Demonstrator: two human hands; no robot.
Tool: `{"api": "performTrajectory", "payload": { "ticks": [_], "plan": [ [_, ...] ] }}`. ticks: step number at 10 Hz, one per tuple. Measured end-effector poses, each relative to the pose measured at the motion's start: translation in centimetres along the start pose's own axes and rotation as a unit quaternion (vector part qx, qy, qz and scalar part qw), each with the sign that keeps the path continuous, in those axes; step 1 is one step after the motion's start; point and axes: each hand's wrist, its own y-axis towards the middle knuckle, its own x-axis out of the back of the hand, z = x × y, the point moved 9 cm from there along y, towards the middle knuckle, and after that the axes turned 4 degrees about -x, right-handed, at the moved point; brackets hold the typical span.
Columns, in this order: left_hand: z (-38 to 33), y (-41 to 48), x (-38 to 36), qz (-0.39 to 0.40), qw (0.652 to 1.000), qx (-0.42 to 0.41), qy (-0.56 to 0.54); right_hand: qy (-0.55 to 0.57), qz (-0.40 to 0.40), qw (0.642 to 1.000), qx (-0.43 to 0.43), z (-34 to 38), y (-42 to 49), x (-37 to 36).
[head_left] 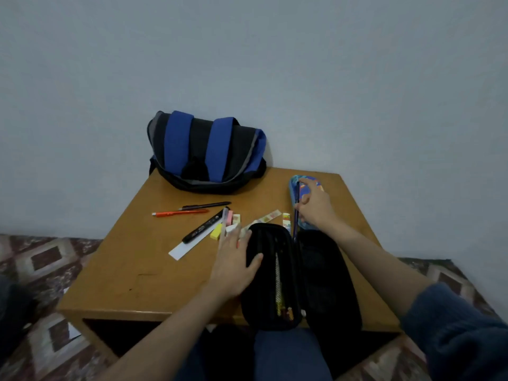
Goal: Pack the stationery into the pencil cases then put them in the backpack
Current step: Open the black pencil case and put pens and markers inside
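Note:
A black pencil case (327, 273) lies open flat at the table's near edge, with a pencil in its left half. My left hand (233, 265) rests flat on that case's left rim, fingers apart, holding nothing. My right hand (314, 209) pinches a dark blue pen (296, 215) upright-slanted, just in front of a colourful blue pencil case (308, 184) at the far right. Loose on the table lie an orange pen (178, 213), a black pen (206, 206), a black marker (203, 226), a white ruler (189, 244), erasers (231, 224) and patterned strips (270, 217).
A blue and black backpack (206, 152) stands at the back of the small wooden table (137, 270), against the wall. A patterned carpet (49, 259) surrounds the table. My legs are under the near edge.

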Motion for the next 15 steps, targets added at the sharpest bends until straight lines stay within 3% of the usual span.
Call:
{"api": "performTrajectory", "payload": {
  "ticks": [1, 2, 5, 8, 11, 13, 14, 15],
  "plan": [
    [-3.5, -0.2, -3.9, 0.082, 0.994, -0.074, 0.023, 0.012, -0.003, 0.999, -0.037, -3.1, -0.7, 1.8],
    [-3.9, -0.6, -6.0, 0.117, 0.983, -0.102, 0.097, 0.022, 0.006, 0.998, -0.064, -5.1, -1.3, 2.4],
    [-3.4, -0.8, -6.7, 0.121, 0.979, -0.108, 0.124, 0.034, 0.03, 0.996, -0.083, -7.2, -2.2, 1.1],
    [-3.4, -0.7, -6.6, 0.119, 0.98, -0.104, 0.122, 0.005, 0.121, 0.986, -0.113, -7.9, -2.3, -0.9],
    [-3.4, -0.7, -6.5, 0.112, 0.981, -0.105, 0.114, 0.001, 0.238, 0.951, -0.199, -9.9, -4.8, -3.5],
    [-3.3, -0.7, -6.5, 0.106, 0.982, -0.107, 0.114, 0.007, 0.237, 0.948, -0.211, -9.9, -5.4, -3.6],
    [-3.4, -0.7, -6.3, 0.102, 0.985, -0.108, 0.084, 0.003, 0.225, 0.952, -0.207, -9.9, -5.3, -3.4],
    [-3.2, -0.7, -4.6, 0.073, 0.993, -0.079, -0.041, -0.032, 0.207, 0.959, -0.193, -9.5, -4.9, -3.0]
  ]
}}
